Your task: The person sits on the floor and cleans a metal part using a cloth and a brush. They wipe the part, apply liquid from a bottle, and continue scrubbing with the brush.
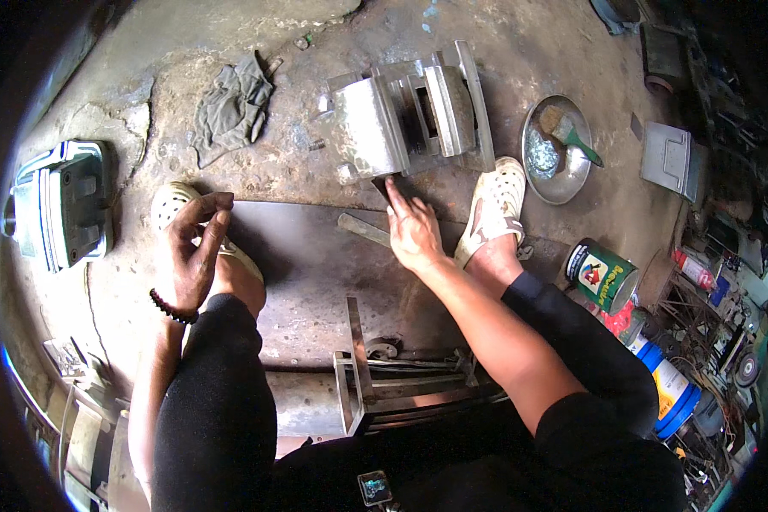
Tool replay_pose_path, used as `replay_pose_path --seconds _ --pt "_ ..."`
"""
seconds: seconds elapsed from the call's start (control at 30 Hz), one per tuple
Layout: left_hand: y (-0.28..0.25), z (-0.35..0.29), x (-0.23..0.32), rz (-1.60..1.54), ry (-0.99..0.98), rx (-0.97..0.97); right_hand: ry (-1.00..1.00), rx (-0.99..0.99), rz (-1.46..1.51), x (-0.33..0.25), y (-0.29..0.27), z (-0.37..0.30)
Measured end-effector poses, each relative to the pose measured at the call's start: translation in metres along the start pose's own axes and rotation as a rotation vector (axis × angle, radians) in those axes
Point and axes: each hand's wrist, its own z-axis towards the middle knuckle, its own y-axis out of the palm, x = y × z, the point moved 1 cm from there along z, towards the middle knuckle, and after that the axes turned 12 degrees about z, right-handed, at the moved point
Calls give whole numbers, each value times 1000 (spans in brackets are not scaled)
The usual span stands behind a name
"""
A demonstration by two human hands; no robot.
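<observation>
A grey metal casting [371,128] with curved sides and a central slot lies on the floor ahead of me. Against its near edge, my right hand [414,229] grips a thin dark flat piece [381,189], fingers stretched along it; its exact kind is unclear. My left hand [194,247], a beaded bracelet on its wrist, is raised over my left shoe and knee. Its fingers are bent, with a gap between thumb and forefinger and nothing visible in them. A flat metal bar [364,229] lies beside the right hand on a metal sheet [303,282].
Right of my right shoe sits a metal bowl [561,189] holding a green-handled brush [576,141]. Farther right stand a green can [602,277] and a blue-and-white bucket [670,392]. A crumpled grey cloth [233,109] lies far left. Metal frame bars [358,358] are near me.
</observation>
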Motion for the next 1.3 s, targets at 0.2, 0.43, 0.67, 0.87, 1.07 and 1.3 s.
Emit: replay_pose_path --seconds 0.2,0.43,0.67,0.87,1.07,1.3 --pt "3 0 0 -103 5 -60 131 -100 -10 2 1 0" --pt "-2 -2 6 -47 41 -60 105 -100 -64 -2 -8 -2" --pt "0 -3 4 -115 4 -88 187 -179 -107 -6 -5 2" --pt "2 -2 9 -92 13 -83 108 -135 -79 -2 -8 2" --pt "0 -2 14 -55 -4 -95 137 -171 -47 -3 -8 4" --pt "5 -2 8 -6 52 -69 66 -40 -15 -1 2 2"
